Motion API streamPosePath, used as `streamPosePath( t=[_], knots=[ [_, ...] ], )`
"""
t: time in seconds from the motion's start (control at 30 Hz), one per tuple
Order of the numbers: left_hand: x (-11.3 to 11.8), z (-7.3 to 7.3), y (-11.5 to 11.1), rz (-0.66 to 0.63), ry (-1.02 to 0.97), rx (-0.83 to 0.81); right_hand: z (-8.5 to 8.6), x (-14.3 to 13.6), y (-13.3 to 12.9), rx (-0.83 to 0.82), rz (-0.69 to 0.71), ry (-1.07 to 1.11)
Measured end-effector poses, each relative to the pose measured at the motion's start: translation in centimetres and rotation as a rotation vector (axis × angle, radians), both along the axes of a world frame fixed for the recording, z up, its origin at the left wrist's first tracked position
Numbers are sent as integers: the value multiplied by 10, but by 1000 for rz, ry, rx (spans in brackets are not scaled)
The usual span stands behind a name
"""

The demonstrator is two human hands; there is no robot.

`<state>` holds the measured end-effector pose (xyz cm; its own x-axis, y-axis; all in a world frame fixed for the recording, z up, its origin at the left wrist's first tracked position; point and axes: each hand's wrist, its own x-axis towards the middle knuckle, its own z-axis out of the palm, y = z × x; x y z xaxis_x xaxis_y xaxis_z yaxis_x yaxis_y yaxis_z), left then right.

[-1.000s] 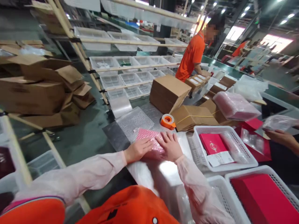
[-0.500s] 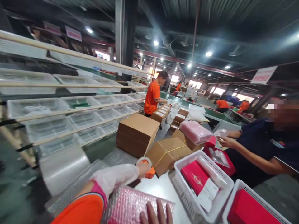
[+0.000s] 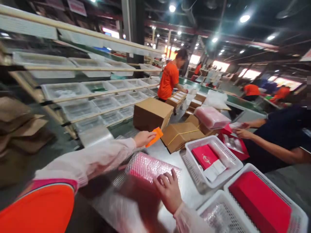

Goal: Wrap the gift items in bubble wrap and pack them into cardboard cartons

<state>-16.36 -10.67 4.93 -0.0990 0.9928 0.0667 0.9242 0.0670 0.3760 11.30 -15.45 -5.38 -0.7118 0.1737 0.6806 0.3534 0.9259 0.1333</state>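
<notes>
My left hand (image 3: 143, 139) is closed around an orange tape dispenser (image 3: 155, 137), held above the far edge of a bubble-wrapped red box (image 3: 148, 168). The box lies on the metal table (image 3: 116, 202), its clear wrap shining over the red. At the box's near right side is my right hand (image 3: 168, 189), fingers apart and curved, fingertips at the wrap; whether they press on it I cannot tell. Brown folded cartons (image 3: 181, 134) bound with a yellow strap lie just beyond the dispenser.
White baskets (image 3: 190, 161) with red boxes stand at right. A taller carton stack (image 3: 153, 113) sits behind, beside a rack of clear bins (image 3: 102, 103). A pink wrapped bundle (image 3: 211, 117) lies near a co-worker in dark clothing (image 3: 274, 136); another in orange (image 3: 168, 79) stands farther back.
The view has tilted down, showing more table and a third basket. My left hand has turned the tape dispenser, so its orange body shows now. My right hand's fingers have lifted and curved.
</notes>
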Motion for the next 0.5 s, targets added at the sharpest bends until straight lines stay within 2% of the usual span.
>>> streamPosePath(
  t=[0.1, 0.17, 0.2, 0.27, 0.33, 0.4, 0.5],
  knots=[
    [4, 53, -67, 78, -214, 65, -2, 1, 6, 28, 23, -47],
    [24, 76, -112, 97, -280, 64, -4, 1, 11, 56, 56, -49],
    [37, 82, -131, 121, -288, 49, -5, 1, 14, 76, 81, -39],
    [65, 83, -155, 190, -283, -6, -7, 0, 21, 121, 130, -4],
    [87, 79, -163, 257, -269, -58, -10, -2, 26, 149, 170, 19],
    [101, 74, -157, 308, -227, -71, -15, -4, 29, 156, 196, 25],
    [110, 68, -138, 362, -123, -118, -23, -1, 27, 140, 223, 22]
  ],
)
